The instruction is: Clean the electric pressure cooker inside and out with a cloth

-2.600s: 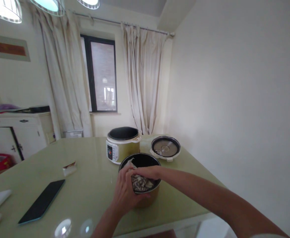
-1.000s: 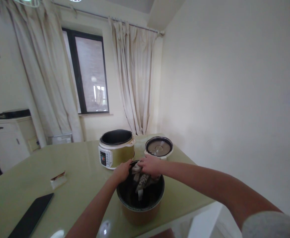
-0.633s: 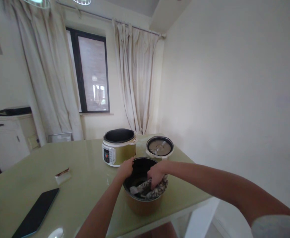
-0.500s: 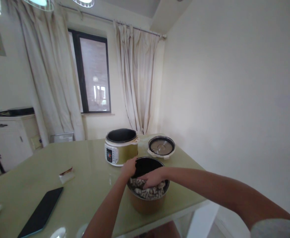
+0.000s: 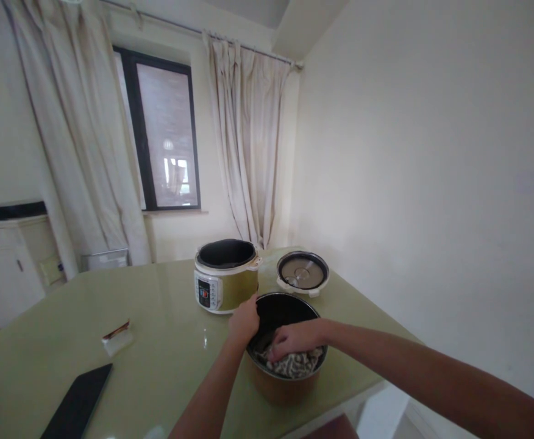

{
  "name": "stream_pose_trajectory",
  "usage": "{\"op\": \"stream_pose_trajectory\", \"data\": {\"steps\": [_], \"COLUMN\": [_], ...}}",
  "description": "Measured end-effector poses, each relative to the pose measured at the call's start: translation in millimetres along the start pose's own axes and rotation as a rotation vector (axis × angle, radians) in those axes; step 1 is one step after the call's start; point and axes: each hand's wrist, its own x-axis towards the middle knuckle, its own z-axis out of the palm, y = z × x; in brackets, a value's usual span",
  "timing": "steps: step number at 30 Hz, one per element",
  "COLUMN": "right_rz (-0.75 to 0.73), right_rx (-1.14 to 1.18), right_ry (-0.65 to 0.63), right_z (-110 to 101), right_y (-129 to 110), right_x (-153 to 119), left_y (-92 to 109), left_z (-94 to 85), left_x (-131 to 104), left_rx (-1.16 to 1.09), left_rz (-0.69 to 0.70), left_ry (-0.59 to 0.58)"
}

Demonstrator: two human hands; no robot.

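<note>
An inner cooking pot [image 5: 285, 390] with a dark inside and a brownish outside stands near the table's front edge. My left hand [image 5: 244, 320] is closed on its left rim. Down inside the pot, my right hand [image 5: 297, 339] presses a patterned grey-and-white cloth [image 5: 294, 364] against the near inner wall, fingers bent over it. Part of the cloth lies hidden under that hand. Just behind the pot is the pressure cooker body [image 5: 237, 283], uncovered, with its control panel facing left of me. Its round lid [image 5: 302, 271] rests underside up to the right.
On the left of the pale green table [image 5: 166, 341] lie a small white packet [image 5: 118, 340] and a dark flat tablet-like slab [image 5: 78, 399]. A wall [image 5: 408, 183] rises along the right side. A window and curtains [image 5: 253, 140] are at the back.
My right hand and the cloth have shifted within the pot, with the cloth more bunched at the near right. The left hand stays on the rim. My view has turned slightly.
</note>
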Motion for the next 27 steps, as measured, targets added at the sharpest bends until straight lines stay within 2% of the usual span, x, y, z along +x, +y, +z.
{"op": "stream_pose_trajectory", "data": {"steps": [6, 12, 15, 17, 20, 23, 27], "right_rz": [-0.047, -0.035, -0.062, -0.105, -0.241, -0.490, -0.788], "right_rx": [-0.022, -0.090, -0.318, -0.605, -1.061, -1.276, -1.324], "right_ry": [-0.063, -0.174, -0.219, -0.212, -0.057, 0.090, 0.018], "right_z": [-6.3, -29.3, -43.7, -53.0, -63.1, -65.5, -59.0], "right_y": [-18.9, -11.7, -5.9, -2.4, 4.8, 15.5, 31.5], "right_x": [-11.6, -16.8, -14.8, -12.5, -2.4, 20.9, 57.2], "left_y": [-1.4, -11.4, -16.1, -17.9, -19.4, -20.9, -23.5], "left_z": [0.5, 4.2, 5.7, 5.8, 4.9, 4.3, 5.6], "left_x": [0.2, 7.6, 11.3, 12.4, 12.7, 12.2, 9.4], "left_rx": [0.001, 0.035, 0.011, -0.003, -0.015, -0.040, -0.070], "left_rz": [0.005, 0.004, 0.033, 0.042, 0.046, 0.071, 0.074], "left_ry": [0.001, 0.004, 0.008, 0.014, 0.020, 0.029, 0.052]}}
